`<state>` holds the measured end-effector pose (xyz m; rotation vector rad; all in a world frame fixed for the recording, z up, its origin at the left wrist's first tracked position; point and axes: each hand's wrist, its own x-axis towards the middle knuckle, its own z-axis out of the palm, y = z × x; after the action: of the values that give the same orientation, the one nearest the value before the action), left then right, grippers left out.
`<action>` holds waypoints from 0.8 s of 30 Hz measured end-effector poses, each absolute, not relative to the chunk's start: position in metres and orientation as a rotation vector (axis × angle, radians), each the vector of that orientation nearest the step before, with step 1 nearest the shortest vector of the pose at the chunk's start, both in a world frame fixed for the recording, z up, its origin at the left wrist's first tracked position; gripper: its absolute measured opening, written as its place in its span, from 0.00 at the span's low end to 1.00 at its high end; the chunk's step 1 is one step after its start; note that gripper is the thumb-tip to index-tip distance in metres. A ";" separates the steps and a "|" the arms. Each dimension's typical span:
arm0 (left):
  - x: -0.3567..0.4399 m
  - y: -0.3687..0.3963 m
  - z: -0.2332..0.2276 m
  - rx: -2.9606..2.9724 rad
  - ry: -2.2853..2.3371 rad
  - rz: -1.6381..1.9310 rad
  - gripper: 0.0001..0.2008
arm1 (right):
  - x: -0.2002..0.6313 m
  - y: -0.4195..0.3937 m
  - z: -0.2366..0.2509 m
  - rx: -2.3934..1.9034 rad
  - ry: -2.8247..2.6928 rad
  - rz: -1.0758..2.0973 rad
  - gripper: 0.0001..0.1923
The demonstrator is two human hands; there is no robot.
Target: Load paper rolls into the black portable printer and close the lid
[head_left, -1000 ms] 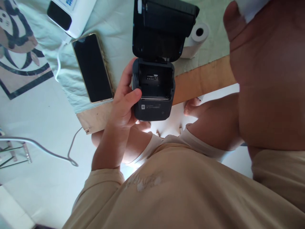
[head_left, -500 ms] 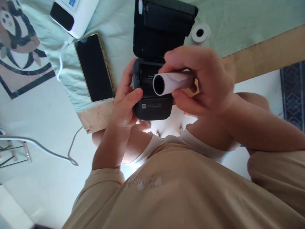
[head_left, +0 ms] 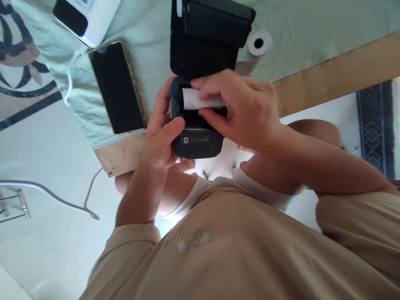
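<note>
A small black printer [head_left: 197, 143] with its lid [head_left: 208, 37] flipped up sits at the wooden edge of the surface. My left hand [head_left: 162, 133] grips its left side, thumb across the front corner. My right hand [head_left: 240, 110] holds a white paper roll [head_left: 195, 100] down inside the open paper bay; my fingers cover most of the roll.
A second paper roll [head_left: 258, 46] lies on the green cloth [head_left: 312, 29] behind the printer. A dark phone [head_left: 116, 87] lies to the left, with a white device [head_left: 84, 16] and its cable beyond. A grey cable [head_left: 62, 200] trails over the floor.
My right hand came in from the upper right with the paper roll, carried it over the printer and lowered it into the open bay. My left hand kept its grip.
</note>
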<state>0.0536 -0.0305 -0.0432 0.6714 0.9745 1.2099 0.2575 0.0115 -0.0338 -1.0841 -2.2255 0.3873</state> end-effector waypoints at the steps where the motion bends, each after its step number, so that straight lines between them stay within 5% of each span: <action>1: 0.054 -0.031 -0.043 0.663 0.967 1.206 0.32 | 0.257 0.012 -0.034 -1.047 -2.209 0.406 0.08; 9: 0.056 -0.033 -0.041 0.672 0.919 1.182 0.30 | 0.251 0.011 -0.024 -1.130 -2.178 0.379 0.16; 24: 0.049 -0.017 -0.068 0.897 0.855 1.291 0.32 | 0.252 -0.001 -0.027 -0.725 -2.152 0.253 0.10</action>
<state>0.0495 -0.0169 -0.0681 0.8966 0.8545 1.2909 0.2516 -0.0009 -0.0275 -0.7252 -2.1517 0.2531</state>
